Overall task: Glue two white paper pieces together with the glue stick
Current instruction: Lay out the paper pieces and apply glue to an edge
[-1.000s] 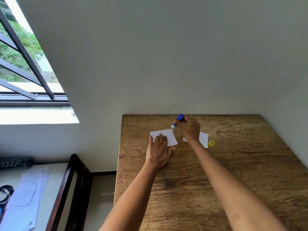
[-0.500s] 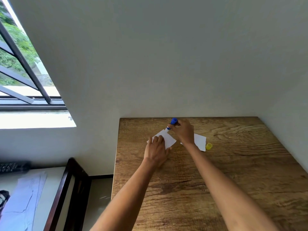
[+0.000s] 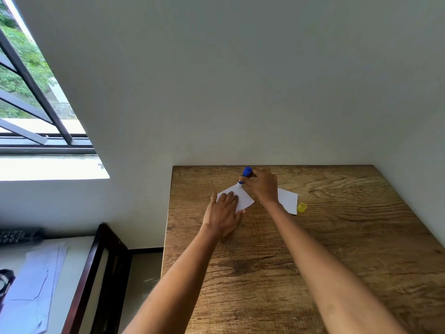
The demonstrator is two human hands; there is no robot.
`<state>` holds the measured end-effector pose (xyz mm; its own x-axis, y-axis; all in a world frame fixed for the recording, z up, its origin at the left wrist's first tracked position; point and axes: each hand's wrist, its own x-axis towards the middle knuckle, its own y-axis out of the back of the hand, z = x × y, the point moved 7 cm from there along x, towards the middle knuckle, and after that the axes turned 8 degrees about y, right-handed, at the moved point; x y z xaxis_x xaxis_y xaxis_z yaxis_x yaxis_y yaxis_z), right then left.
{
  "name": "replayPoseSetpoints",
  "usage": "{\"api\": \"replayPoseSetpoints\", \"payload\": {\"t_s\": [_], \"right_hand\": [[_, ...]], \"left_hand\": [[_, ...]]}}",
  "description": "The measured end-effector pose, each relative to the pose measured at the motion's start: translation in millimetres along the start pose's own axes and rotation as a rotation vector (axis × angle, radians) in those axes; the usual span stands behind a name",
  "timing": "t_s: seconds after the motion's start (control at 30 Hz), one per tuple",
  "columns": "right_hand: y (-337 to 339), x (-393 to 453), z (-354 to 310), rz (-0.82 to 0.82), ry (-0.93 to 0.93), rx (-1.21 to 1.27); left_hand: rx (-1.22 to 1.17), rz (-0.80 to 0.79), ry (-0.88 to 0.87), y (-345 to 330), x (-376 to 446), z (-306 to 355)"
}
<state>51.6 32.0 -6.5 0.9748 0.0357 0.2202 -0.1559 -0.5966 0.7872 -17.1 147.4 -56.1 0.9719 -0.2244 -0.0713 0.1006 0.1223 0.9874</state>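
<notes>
- Head view, progress: the glue stick (image 3: 245,175) is uncapped, its yellow cap (image 3: 301,207) lying on the bench (image 3: 337,249) just to the outer side of the right forearm. The stick's tip meets the far corner of one white paper piece (image 3: 242,197), so by my reading glue is being spread on this first piece. No glue mark can be made out.
- Head view, what is left: the second paper piece (image 3: 287,200) lies flat under and beyond the right wrist, apart from the first. Finishing the gluing, laying one piece on the other and pressing them together are not yet done.
- Head view, left hand (image 3: 222,213): it lies palm down with fingers straight, pressing the near part of the first piece to the bench; the glue tip is just beyond its fingertips.
- Head view, right hand (image 3: 263,186): its fingers are curled round the glue stick, which tilts with its blue end away from the person; the arm reaches far forward, wrist over the second piece.
</notes>
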Motion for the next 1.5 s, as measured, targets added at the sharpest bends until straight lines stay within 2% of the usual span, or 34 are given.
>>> {"api": "replayPoseSetpoints", "payload": {"t_s": [0.77,1.0,1.2,1.37,1.5], "right_hand": [[27,-46,26,0.022,-0.076,0.054],[46,-45,27,0.131,-0.118,0.206],[24,-39,18,-0.035,-0.093,0.15],[15,-26,8,-0.006,-0.084,0.087],[11,-18,2,-0.044,-0.052,0.006]], "left_hand": [[0.02,-0.025,-0.003,-18,9,-5],[0.016,-0.052,0.004,-13,4,-3],[0.022,-0.034,0.012,-9,0,-1],[0.007,-0.013,0.011,-12,1,-2],[0.003,-0.016,0.016,-18,4,-4]]}}
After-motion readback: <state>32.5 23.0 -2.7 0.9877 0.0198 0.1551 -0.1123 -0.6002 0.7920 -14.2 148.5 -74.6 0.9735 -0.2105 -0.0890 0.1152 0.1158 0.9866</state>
